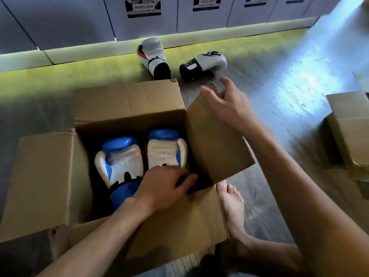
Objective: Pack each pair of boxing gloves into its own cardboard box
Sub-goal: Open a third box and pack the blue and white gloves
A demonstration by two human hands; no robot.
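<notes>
An open cardboard box stands on the floor in front of me with all flaps spread. Two blue and white boxing gloves lie side by side inside, palms up: one on the left, one on the right. My left hand reaches into the box and rests on the cuff end of the right glove, fingers curled. My right hand is on the top edge of the box's right flap, fingers spread. Beyond the box lie a white glove with orange trim and a white and black glove.
A second cardboard box stands at the right edge. My bare feet are on the wooden floor beside and under the near flap. A low ledge and a row of white panels with posters run along the back.
</notes>
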